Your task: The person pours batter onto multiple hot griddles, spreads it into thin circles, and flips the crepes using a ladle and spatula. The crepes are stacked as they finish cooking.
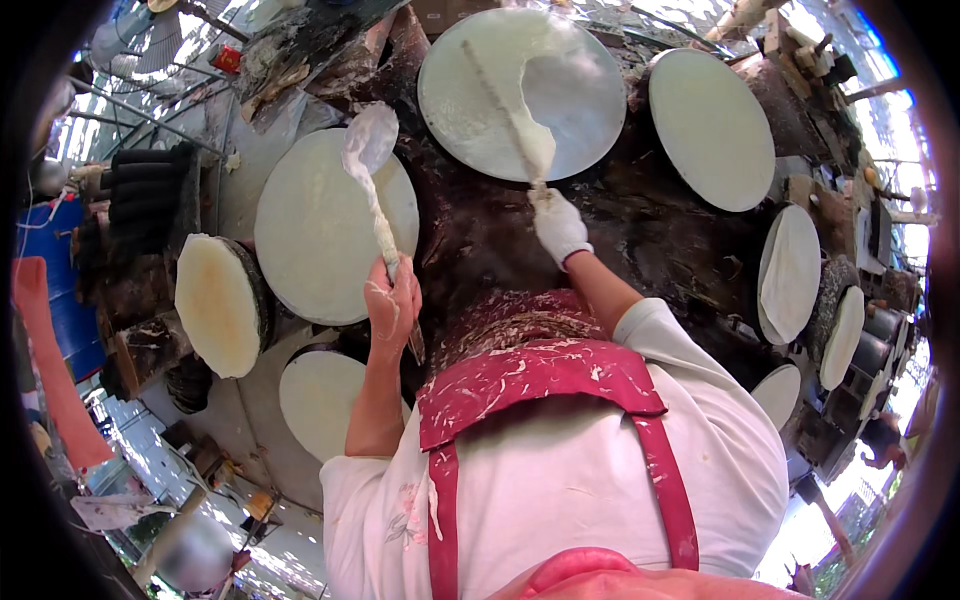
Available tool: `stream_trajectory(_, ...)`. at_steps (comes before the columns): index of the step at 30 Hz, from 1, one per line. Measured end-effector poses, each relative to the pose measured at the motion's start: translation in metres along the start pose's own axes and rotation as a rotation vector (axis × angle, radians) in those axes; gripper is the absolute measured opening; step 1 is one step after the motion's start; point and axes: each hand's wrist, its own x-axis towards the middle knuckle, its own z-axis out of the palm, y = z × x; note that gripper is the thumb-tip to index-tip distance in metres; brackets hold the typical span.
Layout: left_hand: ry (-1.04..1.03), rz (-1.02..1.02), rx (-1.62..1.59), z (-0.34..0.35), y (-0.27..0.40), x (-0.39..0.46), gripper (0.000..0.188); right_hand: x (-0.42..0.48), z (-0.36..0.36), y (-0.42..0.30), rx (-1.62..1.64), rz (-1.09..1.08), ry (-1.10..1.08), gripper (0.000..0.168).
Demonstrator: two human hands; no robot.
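My left hand (392,296), bare and flecked with batter, grips the handle of a ladle (370,139). The ladle's batter-coated bowl hangs over the upper edge of a round griddle (322,247) covered in a pale sheet. In a white glove, my right hand (556,225) holds a long, thin spreader (495,97), blurred along its blade. It lies across a large round griddle (577,97) straight ahead. Wet batter (465,105) coats the left and top of that griddle; a curved patch of grey metal shows at its right.
More round griddles surround me: one at right (712,131), one bearing a loose, folded sheet (791,274), a browned one at left (217,307). Dark stove top (480,225) lies between them. Black cylinders (150,187) and a blue barrel (60,292) stand far left.
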Motion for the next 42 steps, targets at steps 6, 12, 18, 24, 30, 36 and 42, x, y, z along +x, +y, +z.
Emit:
stream_trajectory(6,0.033,0.002,-0.054,0.007,-0.021,-0.020,0.016,-0.001,-0.055,-0.005,0.175,0.070,-0.138,0.054)
stream_trajectory(12,0.108,-0.022,-0.033,0.049,-0.011,-0.031,0.018,0.004,-0.093,0.023,-0.351,-0.051,-0.147,0.046)
stream_trajectory(18,0.176,-0.057,-0.019,0.108,-0.008,-0.044,0.019,0.068,-0.144,0.038,-0.060,-0.149,-0.153,0.051)
stream_trajectory(24,0.258,-0.086,-0.008,0.146,-0.006,-0.060,0.018,0.057,-0.166,0.085,-0.408,-0.299,-0.152,0.035)
stream_trajectory(30,0.240,-0.082,-0.022,0.172,-0.012,-0.057,0.018,0.134,-0.195,0.077,-0.265,-0.341,0.012,0.042)
stream_trajectory(36,0.223,-0.110,0.035,0.187,-0.005,-0.045,0.018,0.100,-0.174,0.123,-0.444,-0.301,-0.090,0.048)
stream_trajectory(42,0.260,-0.142,0.033,0.193,-0.002,-0.051,0.018,0.186,-0.201,0.031,-0.430,-0.306,0.191,0.051)
